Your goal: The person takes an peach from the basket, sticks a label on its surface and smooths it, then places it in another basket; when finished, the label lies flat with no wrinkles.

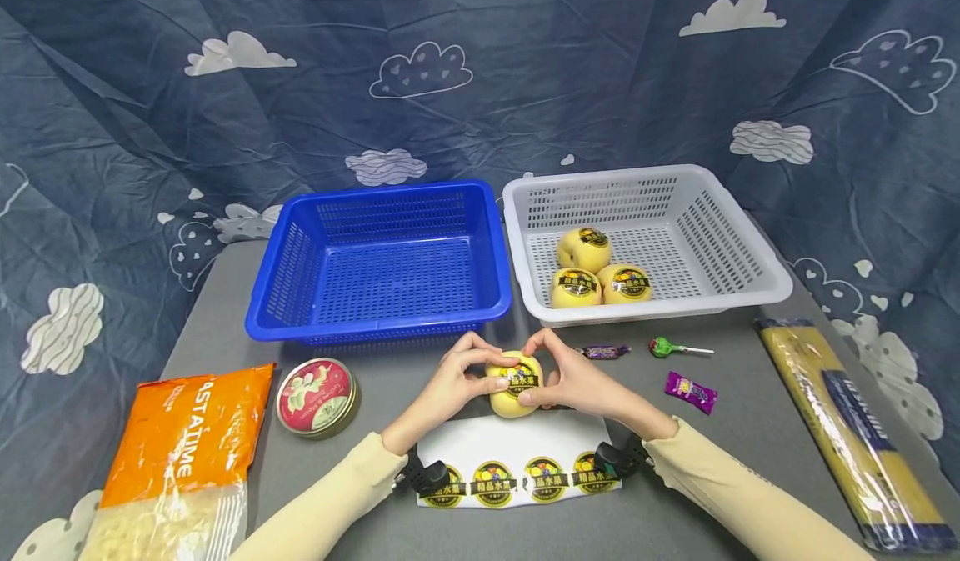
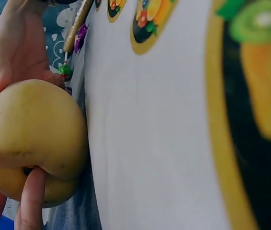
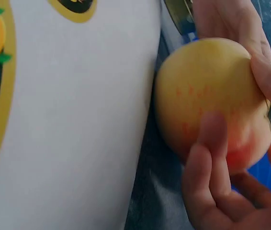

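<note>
A yellow peach (image 1: 508,406) is held between both hands above the grey table. My left hand (image 1: 459,378) grips its left side, with the thumb on the round black-and-gold sticker (image 1: 522,380). From the other side my right hand (image 1: 576,382) holds it, its thumb at the sticker's right edge. In the left wrist view the stem hollow of the peach (image 2: 35,122) shows, a finger at it. A reddish blush marks the peach (image 3: 205,72) in the right wrist view. Just in front lies a white sticker sheet (image 1: 513,443) with several round stickers along its near edge.
A blue basket (image 1: 378,328) stands at back left. Beside it, a white basket (image 1: 667,304) holds three stickered peaches (image 1: 576,288). Around lie a pasta bag (image 1: 180,453), a round tin (image 1: 317,396), a lollipop (image 1: 663,347), wrapped candies (image 1: 690,391) and a spaghetti pack (image 1: 855,436).
</note>
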The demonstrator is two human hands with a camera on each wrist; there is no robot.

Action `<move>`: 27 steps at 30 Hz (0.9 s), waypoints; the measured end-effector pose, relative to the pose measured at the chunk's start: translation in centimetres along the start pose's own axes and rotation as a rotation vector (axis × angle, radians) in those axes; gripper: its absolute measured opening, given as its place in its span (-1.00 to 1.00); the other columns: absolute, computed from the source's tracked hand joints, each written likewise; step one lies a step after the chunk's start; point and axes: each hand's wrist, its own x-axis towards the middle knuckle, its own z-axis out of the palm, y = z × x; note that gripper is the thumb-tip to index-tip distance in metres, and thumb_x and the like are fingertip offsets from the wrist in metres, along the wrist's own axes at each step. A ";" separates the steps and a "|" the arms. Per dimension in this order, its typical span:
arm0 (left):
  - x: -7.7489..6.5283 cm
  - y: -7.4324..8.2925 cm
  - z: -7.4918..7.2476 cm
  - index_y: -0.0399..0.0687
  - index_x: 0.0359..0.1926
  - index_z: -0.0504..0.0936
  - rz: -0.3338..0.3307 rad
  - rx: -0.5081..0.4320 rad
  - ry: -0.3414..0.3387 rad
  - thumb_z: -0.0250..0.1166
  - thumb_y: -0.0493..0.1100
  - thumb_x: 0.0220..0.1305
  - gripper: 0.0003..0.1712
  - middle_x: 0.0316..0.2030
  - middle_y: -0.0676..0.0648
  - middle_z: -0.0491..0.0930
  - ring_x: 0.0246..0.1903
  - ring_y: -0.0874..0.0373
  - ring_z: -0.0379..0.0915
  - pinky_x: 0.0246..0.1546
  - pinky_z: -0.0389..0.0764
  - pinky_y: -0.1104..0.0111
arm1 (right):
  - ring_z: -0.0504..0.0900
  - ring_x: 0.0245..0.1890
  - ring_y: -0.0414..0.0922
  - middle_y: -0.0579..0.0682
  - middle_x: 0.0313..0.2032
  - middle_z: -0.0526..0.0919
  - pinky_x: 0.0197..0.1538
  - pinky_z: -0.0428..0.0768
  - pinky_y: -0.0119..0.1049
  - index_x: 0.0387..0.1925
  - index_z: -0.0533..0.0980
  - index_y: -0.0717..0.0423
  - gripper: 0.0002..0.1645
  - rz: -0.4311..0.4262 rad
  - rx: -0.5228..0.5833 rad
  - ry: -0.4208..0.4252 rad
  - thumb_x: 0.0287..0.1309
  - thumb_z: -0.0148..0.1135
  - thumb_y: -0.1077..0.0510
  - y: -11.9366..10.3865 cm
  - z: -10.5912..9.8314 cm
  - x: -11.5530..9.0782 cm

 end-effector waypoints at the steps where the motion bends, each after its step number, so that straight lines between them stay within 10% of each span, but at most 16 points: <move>1: 0.0 0.0 0.0 -0.33 -0.16 0.61 -0.007 -0.006 -0.003 0.31 -0.36 0.01 -0.71 -0.21 -0.19 0.39 -0.08 -0.02 0.29 -0.08 0.32 0.12 | 0.53 -0.65 0.13 0.14 0.05 0.25 -0.53 0.54 -0.22 -0.02 0.15 0.03 -0.36 0.000 0.024 -0.009 -0.04 0.34 0.09 0.1 -0.1 0.0; 12: 0.0 -1.2 -0.4 -0.45 -0.16 0.57 -0.094 -0.221 -0.022 0.17 -0.40 0.15 -0.78 -0.07 -0.31 0.37 0.01 -0.07 0.24 -0.18 0.53 0.17 | 0.58 -0.40 0.15 0.22 0.14 0.11 -0.26 0.53 0.09 0.09 0.16 0.14 -0.45 -0.014 0.262 -0.108 0.10 0.18 0.27 1.1 -1.1 -0.3; 20: -0.1 -2.4 0.8 0.25 0.08 0.50 -0.031 0.169 -0.073 0.36 0.00 0.00 -0.47 -0.02 0.03 0.25 -0.03 0.13 0.14 -0.18 0.45 0.29 | 0.57 -0.28 0.17 0.30 0.14 0.15 -0.18 0.53 0.01 0.17 0.13 0.18 -0.41 -0.059 0.191 -0.116 0.14 0.13 0.30 0.2 -2.9 -2.5; 27: -0.2 -1.8 1.5 0.36 0.05 0.49 0.000 0.349 -0.034 0.41 0.09 -0.11 -0.40 -0.01 0.05 0.25 -0.08 0.16 0.12 -0.23 0.35 0.34 | 0.50 -0.20 0.31 0.44 0.05 0.31 -0.18 0.51 0.04 0.20 0.12 0.22 -0.47 -0.109 0.143 0.019 0.21 -0.01 0.35 -0.4 -7.2 -6.3</move>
